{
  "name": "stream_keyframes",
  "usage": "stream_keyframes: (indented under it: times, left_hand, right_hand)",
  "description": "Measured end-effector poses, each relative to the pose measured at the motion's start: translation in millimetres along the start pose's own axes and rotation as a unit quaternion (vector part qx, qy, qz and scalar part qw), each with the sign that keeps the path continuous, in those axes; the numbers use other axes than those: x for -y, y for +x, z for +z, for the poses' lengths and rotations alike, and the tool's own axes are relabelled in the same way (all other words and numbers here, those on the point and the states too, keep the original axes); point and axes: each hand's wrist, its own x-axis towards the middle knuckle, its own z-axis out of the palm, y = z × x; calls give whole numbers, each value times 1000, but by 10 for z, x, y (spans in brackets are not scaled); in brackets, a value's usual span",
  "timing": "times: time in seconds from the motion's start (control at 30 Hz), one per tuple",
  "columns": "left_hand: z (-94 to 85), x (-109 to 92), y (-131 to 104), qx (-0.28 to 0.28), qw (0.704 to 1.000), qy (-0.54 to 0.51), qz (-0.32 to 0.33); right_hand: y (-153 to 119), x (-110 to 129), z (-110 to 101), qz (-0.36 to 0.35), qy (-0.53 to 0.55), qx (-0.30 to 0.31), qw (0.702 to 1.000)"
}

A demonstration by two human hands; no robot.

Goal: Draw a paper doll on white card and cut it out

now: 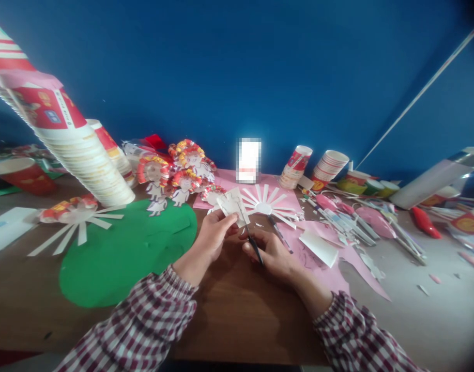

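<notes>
Near the middle of the table, my left hand (pixel 213 235) pinches a small piece of white paper (pixel 232 201) with dark drawn outlines, thumb on top. My right hand (pixel 275 256) is closed around dark-handled scissors (pixel 254 249). Their blades meet the paper's lower right edge; how far they are open is too blurred to tell. Just behind the paper, a fan of white strips (pixel 263 207) spreads from a round cup bottom on pink paper (pixel 224 180). Left of my hands, several paper figures with red and yellow rings (pixel 184 188) stand beside a large green paper sheet (pixel 132 258).
A tall stack of paper cups (pixel 81 150) leans at the left, and shorter cup stacks (pixel 330 168) stand back right. Pink scraps (pixel 318 274), markers (pixel 405 240) and a red object (pixel 425 223) litter the right side. A lit, pixelated screen (pixel 248 160) stands against the blue wall.
</notes>
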Motion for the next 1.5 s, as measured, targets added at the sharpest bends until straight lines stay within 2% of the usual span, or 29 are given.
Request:
stream_keyframes:
  times: [0.47,1.13,1.5]
  left_hand:
    - [21,-14,-19,20,1000,-9,10]
    - [18,0,-16,-2,1000,-10,3]
    - [26,45,-26,35,999,-6,-1]
  right_hand:
    - [-21,32,-13,-5,25,13,1000]
    - [-2,-14,17,2,5,-8,1000]
    - [-20,16,-8,-20,53,32,998]
